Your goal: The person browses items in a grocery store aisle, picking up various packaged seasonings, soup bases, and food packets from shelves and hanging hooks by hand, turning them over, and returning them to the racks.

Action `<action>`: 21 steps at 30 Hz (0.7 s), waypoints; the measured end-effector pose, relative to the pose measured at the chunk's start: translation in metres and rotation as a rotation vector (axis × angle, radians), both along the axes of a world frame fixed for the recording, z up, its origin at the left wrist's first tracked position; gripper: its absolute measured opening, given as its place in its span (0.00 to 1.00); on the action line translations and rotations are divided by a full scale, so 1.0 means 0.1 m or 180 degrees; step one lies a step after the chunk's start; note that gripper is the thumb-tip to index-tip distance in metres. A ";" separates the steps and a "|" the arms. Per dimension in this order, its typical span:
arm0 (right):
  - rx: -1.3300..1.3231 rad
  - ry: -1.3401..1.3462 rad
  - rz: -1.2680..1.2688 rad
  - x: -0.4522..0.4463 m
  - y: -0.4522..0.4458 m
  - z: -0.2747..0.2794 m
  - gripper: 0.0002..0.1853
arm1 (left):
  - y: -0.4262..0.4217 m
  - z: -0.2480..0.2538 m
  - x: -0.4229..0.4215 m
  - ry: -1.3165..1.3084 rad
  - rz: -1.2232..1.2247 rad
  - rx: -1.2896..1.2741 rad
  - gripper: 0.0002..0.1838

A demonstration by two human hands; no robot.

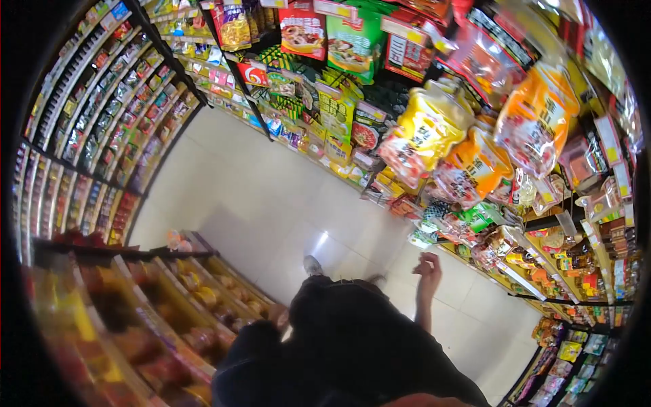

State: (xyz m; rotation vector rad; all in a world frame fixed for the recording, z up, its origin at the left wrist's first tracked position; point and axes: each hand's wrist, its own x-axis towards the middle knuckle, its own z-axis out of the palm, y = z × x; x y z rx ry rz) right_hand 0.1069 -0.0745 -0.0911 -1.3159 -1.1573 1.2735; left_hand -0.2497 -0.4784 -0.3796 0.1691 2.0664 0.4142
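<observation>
My right hand (428, 266) hangs over the floor at the right of my body, close to the lower part of the hanging snack rack. Its fingers are loosely bent, with a gap near the thumb, and nothing shows in it. Only a small part of my left hand (279, 315) appears, beside my dark clothing and near the slanted bins (139, 298); its fingers are hidden or blurred. Nearest to my right hand are small hanging packets (424, 235). Above them hang a yellow pouch (427, 132) and an orange pouch (540, 119).
Pale tiled floor (271, 186) runs along the aisle, with one of my shoes (312, 265) on it. Tall shelves (102, 95) of packets stand at the left. More colourful packets (569, 351) sit low at the bottom right. The rack's price rails (603, 139) jut out.
</observation>
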 end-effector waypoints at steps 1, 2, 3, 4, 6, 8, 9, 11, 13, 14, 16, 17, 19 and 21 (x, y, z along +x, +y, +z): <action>-0.0084 -0.0106 0.0201 -0.29 -0.03 0.02 0.07 | -0.19 0.05 -0.10 -0.0040 -0.0070 -0.0067 0.15; -0.0176 -0.0187 0.0382 -0.60 -0.02 0.02 0.07 | -0.38 0.12 -0.21 -0.0058 -0.0188 -0.0111 0.15; -0.0196 -0.0169 0.0543 -0.88 -0.02 -0.01 0.07 | -0.57 0.19 -0.33 -0.0085 -0.0342 -0.0173 0.15; -0.0228 -0.0148 0.0702 -1.15 -0.02 -0.01 0.07 | -0.73 0.28 -0.43 -0.0085 -0.0523 -0.0217 0.14; -0.0259 -0.0143 0.0981 -1.72 -0.01 0.09 0.07 | -1.00 0.32 -0.65 -0.0070 -0.0709 -0.0203 0.14; -0.0214 -0.0142 0.1250 -2.13 0.02 0.18 0.07 | -1.03 0.37 -0.79 -0.0025 -0.0750 -0.0071 0.13; -0.0156 -0.0146 0.1367 -2.31 0.05 0.21 0.07 | -1.00 0.29 -0.86 -0.0011 -0.0693 0.0088 0.13; -0.0130 -0.0188 0.1574 -2.59 0.10 0.20 0.08 | -0.76 0.21 -1.01 0.0048 -0.0491 0.0511 0.13; -0.0153 -0.0279 0.1677 -2.82 0.19 0.19 0.08 | -0.32 0.08 -1.18 0.0196 -0.0238 0.1210 0.12; -0.0177 -0.0328 0.1727 -2.92 0.24 0.18 0.09 | -0.05 0.02 -1.27 0.0258 -0.0114 0.1527 0.12; -0.0218 -0.0280 0.1760 -3.11 0.38 0.09 0.09 | 0.32 0.15 -1.44 0.0479 -0.0061 0.2008 0.15; -0.0247 -0.0219 0.1766 -3.22 0.46 0.05 0.10 | 0.49 0.17 -1.58 -0.0130 0.0737 0.1983 0.15; -0.0344 -0.0102 0.1772 -3.49 0.61 -0.07 0.10 | 0.82 0.29 -1.90 -0.0580 0.1201 0.1794 0.16; -0.0457 0.0019 0.1720 -3.80 0.80 -0.20 0.10 | 1.12 0.40 -2.24 -0.0461 0.1058 0.1586 0.17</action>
